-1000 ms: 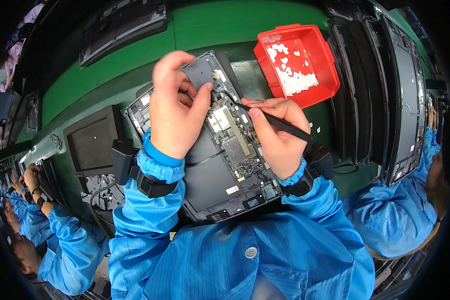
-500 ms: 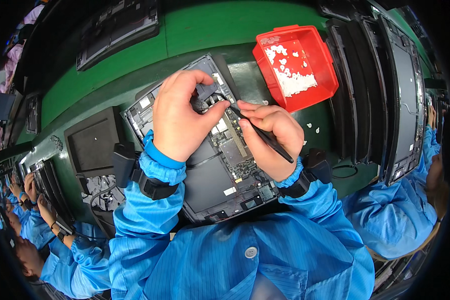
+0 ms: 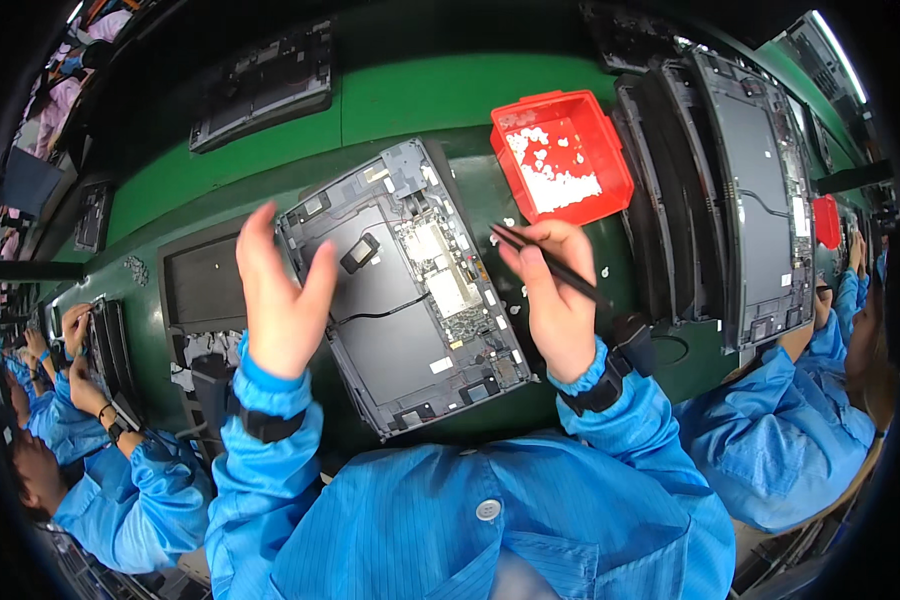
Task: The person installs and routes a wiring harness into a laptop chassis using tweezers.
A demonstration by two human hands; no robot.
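An opened laptop base (image 3: pixel 390 368) lies tilted in front of me, its circuit board (image 3: pixel 450 290) exposed along the right side. On its large grey panel rests a small black rectangular part (image 3: pixel 360 253) with a light centre; a black cable (image 3: pixel 385 313) runs from the board across the panel. My left hand (image 3: pixel 285 300) hovers at the base's left edge, thumb and fingers spread, holding nothing. To the right of the base, my right hand (image 3: pixel 560 310) grips black tweezers (image 3: pixel 568 277). Their tips stand apart and point to the upper left.
A red bin (image 3: pixel 610 190) holds small white pieces; several more lie on the green table below it. More laptop bases (image 3: pixel 755 180) lean in a row at right. A black tray (image 3: pixel 205 280) sits at left. People in blue work on both sides.
My hands have parted: the left has moved left and spread its fingers, the right has drawn off the board with the tweezers. The small black part now shows on the panel.
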